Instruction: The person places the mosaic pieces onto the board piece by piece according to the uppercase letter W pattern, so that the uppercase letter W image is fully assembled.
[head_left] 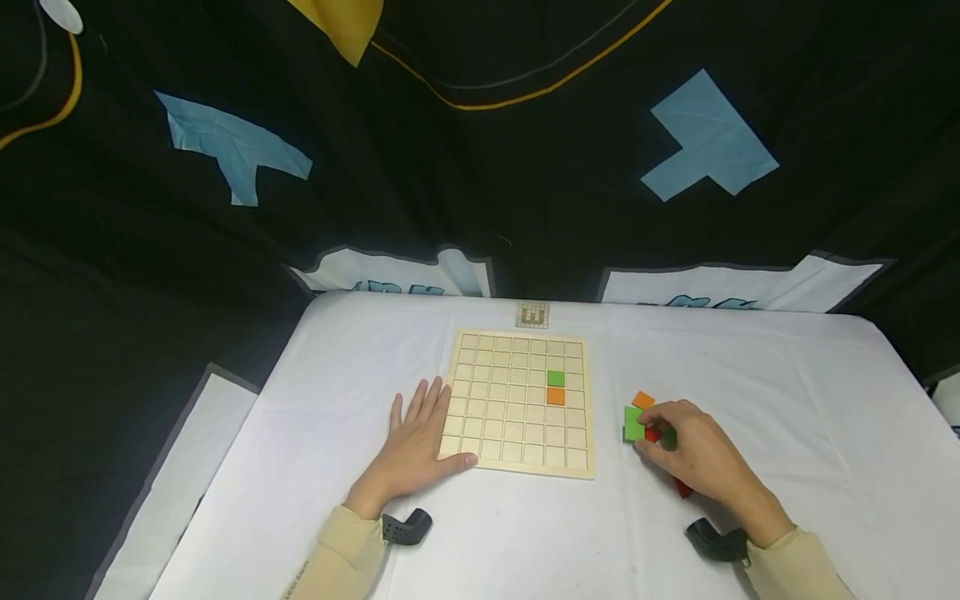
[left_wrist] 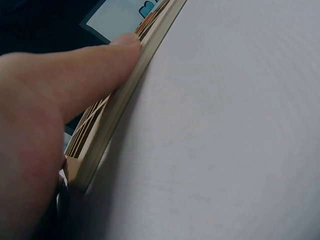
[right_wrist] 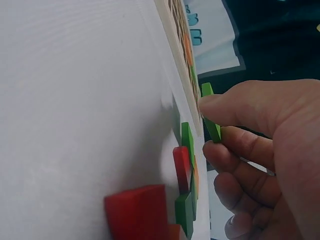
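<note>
A wooden grid board [head_left: 498,408] lies on the table, with a green tile [head_left: 556,378] and an orange tile [head_left: 556,397] seated in neighbouring cells toward its right side. My left hand [head_left: 408,450] rests along the board's left edge, fingers straight, its thumb touching the front edge. To the right of the board, my right hand [head_left: 701,450] pinches a light green square tile [right_wrist: 211,115] between thumb and fingers, above a small pile. In that pile are red tiles [right_wrist: 182,169], green tiles [right_wrist: 184,215] and an orange tile [head_left: 642,400], partly hidden by the hand.
White cloth covers the table [head_left: 810,400]. A small printed marker [head_left: 532,314] sits just behind the board. A black curtain [head_left: 480,183] with blue tape hangs at the back. Dark wrist devices [head_left: 407,527] are strapped at both sleeves.
</note>
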